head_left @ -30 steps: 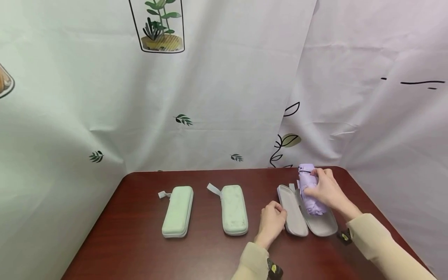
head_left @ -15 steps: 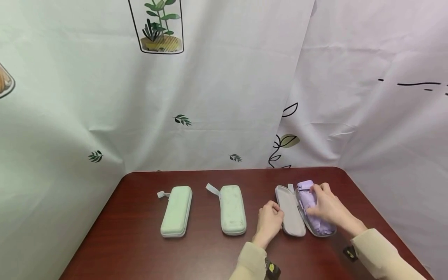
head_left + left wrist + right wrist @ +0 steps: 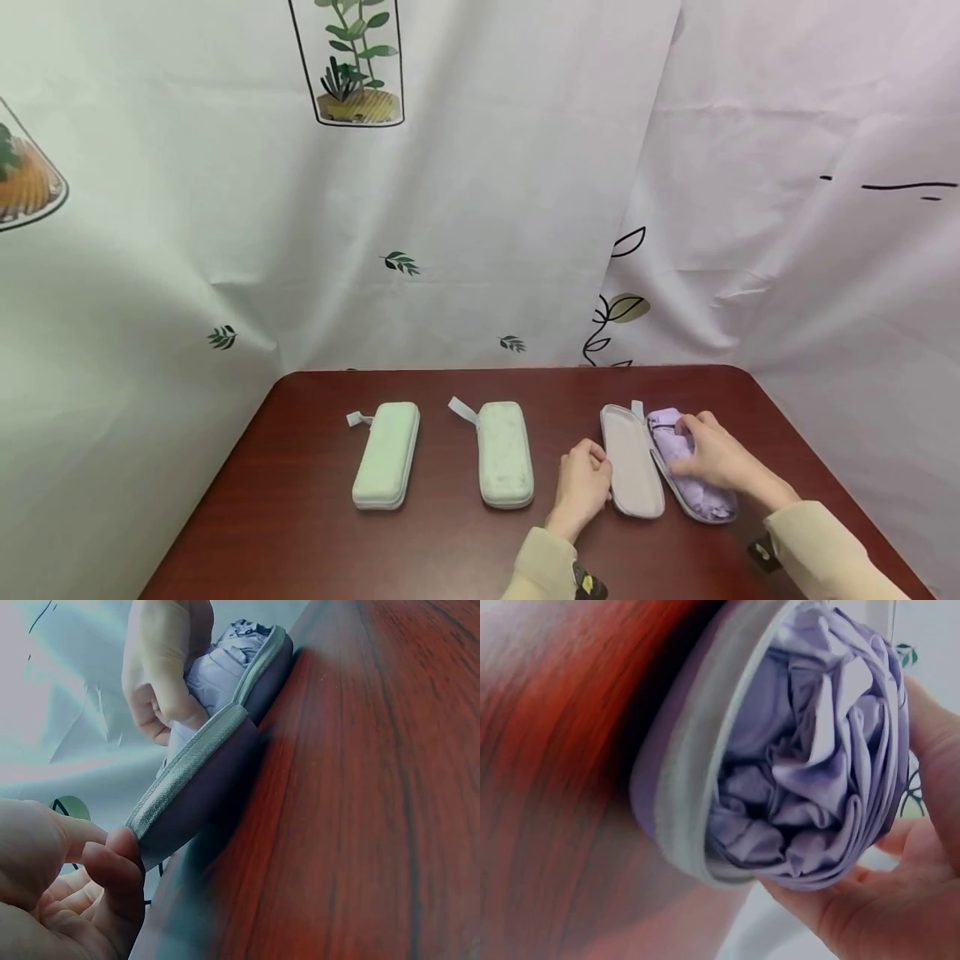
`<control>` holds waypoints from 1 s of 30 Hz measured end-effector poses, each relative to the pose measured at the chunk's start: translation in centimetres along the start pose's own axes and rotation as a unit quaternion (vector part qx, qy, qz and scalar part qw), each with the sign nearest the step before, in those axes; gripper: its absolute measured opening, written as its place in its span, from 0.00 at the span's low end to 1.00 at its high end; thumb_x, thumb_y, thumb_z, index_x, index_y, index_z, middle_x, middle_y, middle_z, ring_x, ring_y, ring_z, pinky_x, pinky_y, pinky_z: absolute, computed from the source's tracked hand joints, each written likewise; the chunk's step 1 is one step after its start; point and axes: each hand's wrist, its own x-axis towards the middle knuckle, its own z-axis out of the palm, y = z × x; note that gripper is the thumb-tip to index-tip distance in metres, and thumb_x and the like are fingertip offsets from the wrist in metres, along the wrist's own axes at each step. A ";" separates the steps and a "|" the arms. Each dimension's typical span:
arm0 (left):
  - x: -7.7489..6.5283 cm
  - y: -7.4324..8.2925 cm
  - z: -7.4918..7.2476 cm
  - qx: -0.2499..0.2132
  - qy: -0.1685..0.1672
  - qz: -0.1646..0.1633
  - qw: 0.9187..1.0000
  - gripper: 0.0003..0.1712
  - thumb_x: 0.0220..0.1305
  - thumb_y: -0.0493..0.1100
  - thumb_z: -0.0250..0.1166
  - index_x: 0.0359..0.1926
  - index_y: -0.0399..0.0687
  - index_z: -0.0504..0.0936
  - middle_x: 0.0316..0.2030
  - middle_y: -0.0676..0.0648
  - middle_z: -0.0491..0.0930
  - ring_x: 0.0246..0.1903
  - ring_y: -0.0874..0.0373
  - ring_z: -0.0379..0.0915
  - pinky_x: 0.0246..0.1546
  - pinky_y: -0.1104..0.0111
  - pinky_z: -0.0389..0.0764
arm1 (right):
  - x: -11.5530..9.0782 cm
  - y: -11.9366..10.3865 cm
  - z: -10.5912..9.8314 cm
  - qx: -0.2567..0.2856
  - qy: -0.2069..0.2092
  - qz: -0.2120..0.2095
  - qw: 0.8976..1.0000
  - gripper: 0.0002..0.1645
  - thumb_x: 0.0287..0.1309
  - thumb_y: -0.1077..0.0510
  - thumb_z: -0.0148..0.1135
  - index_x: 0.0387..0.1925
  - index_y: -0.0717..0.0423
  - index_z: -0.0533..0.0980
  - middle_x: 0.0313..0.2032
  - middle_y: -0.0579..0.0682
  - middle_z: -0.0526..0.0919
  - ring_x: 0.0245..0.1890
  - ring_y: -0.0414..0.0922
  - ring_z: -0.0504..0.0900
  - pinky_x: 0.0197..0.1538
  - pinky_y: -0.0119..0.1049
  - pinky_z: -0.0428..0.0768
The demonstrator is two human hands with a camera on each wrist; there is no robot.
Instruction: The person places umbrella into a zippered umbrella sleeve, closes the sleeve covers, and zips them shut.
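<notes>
On the right of the table a zip case lies open, its two pale grey halves spread side by side. A lilac folded umbrella with a dark band lies in the right half, its gathered fabric bulging above the zip rim in the right wrist view. My right hand grips the umbrella from above, thumb on one side and fingers on the other. At the outer edge of the left half, my left hand pinches the rim between thumb and finger, as the left wrist view shows.
Two closed pale green cases, one at the left and one near the middle, lie on the dark red table, each with a white strap. A printed white curtain hangs behind the table.
My right hand has lowered the umbrella from above the case into its right half. The left hand has stayed at the left half's edge. The head view has shifted slightly.
</notes>
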 end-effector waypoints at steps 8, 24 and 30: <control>-0.3 -0.6 0.1 -0.014 -0.007 -0.011 1.000 0.06 0.61 0.33 0.60 0.29 0.48 0.74 0.11 0.58 0.73 0.02 0.66 0.63 0.05 0.73 0.65 | -0.6 1.7 0.2 -0.006 0.008 -0.032 0.999 0.30 0.25 0.56 0.74 0.37 0.58 0.73 0.35 0.53 0.69 0.34 0.46 0.69 0.35 0.40 0.71; -0.3 -0.7 -0.7 -0.041 -0.012 -0.017 0.999 0.07 0.61 0.32 0.59 0.29 0.48 0.75 0.12 0.55 0.74 0.03 0.66 0.64 0.06 0.73 0.66 | 0.0 1.0 -0.7 -0.028 -0.055 -0.050 0.997 0.29 0.28 0.56 0.75 0.37 0.58 0.72 0.36 0.51 0.67 0.31 0.45 0.70 0.33 0.42 0.73; 0.0 -0.3 -1.0 -0.040 -0.004 -0.015 0.999 0.07 0.60 0.32 0.59 0.29 0.48 0.75 0.12 0.55 0.74 0.03 0.66 0.64 0.06 0.73 0.66 | 0.8 0.4 -0.8 -0.040 -0.061 -0.057 0.996 0.30 0.28 0.55 0.75 0.38 0.60 0.74 0.37 0.52 0.70 0.32 0.47 0.72 0.35 0.44 0.74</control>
